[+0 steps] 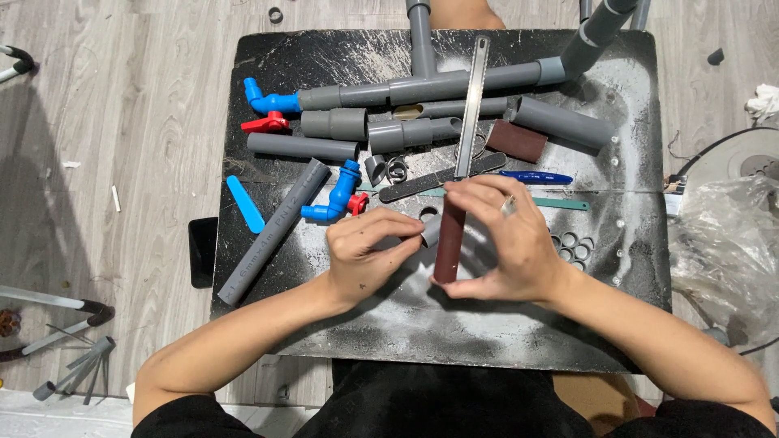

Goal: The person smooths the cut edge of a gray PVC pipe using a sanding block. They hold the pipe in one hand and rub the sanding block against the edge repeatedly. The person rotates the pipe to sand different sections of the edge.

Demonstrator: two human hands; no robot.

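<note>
Fingers of the left hand [369,251] were curled around a short grey pipe piece [431,231], pinching it just above the middle of the black tabletop [487,324], while the fingers of the right hand [507,239] were closed on a dark reddish-brown strip of sandpaper [449,239] held upright against the pipe's open end. Judged from that contact, the step in hand was abrading the pipe end; the next move would call for a firm grip on the pipe and even pressure from the strip around its rim. White dust lay over the tabletop around both hands. Just beyond them lay a steel ruler [471,105], a blue pen [535,177] and a second brown sanding piece [517,140]. Farther back sat a grey tee pipe assembly [422,88] with a blue elbow [268,100]; a blue valve fitting [334,199] and a long grey pipe [272,231] lay to the left, small cut rings [572,247] to the right.
</note>
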